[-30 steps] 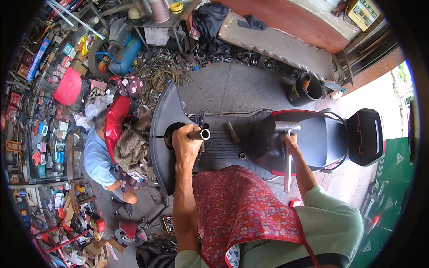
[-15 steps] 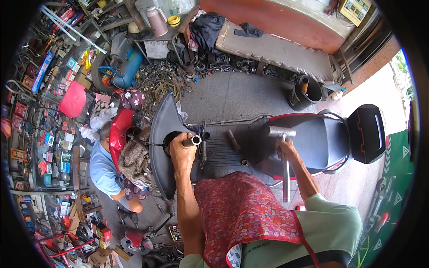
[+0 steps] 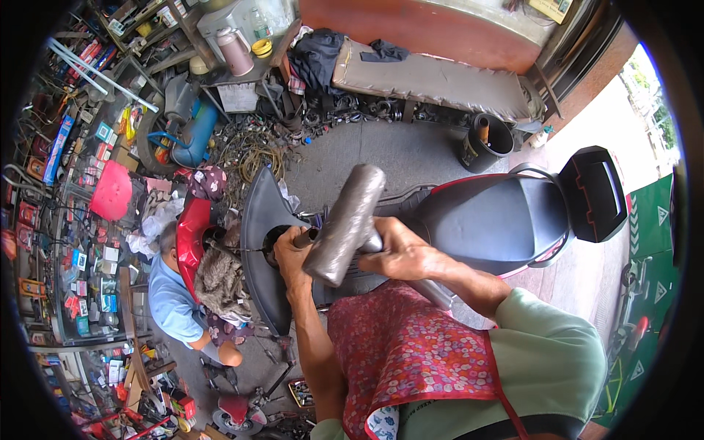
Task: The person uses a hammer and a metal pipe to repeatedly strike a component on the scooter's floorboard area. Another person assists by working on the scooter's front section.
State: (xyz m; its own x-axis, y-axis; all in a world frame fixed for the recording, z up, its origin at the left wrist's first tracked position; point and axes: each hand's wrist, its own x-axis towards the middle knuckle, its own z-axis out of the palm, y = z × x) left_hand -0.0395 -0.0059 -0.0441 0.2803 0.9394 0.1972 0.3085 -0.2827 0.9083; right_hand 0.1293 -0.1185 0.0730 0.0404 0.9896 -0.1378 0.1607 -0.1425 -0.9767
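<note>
My right hand (image 3: 405, 251) is closed around the handle of a heavy metal hammer (image 3: 346, 224), whose thick cylindrical head is raised toward the camera. Beside the head, my left hand (image 3: 290, 255) grips a metal tube (image 3: 306, 237) with its hollow end up. The tube stands at the round dark opening in the grey front panel (image 3: 260, 213) of a scooter; its lower end is hidden by my hand. Behind my right hand lies the scooter's dark seat (image 3: 477, 220). The hammer covers much of the footboard.
A person in a light blue shirt (image 3: 174, 293) crouches by the red front cover (image 3: 192, 238). A black bucket (image 3: 488, 150) stands near the padded bench (image 3: 433, 81). Shelves of small boxes line the left; a dark top box (image 3: 592, 194) sits behind the seat.
The hammer has swung up and left from beside the seat to close by my left hand. My left hand keeps its grip on the tube. The view has shifted slightly.
</note>
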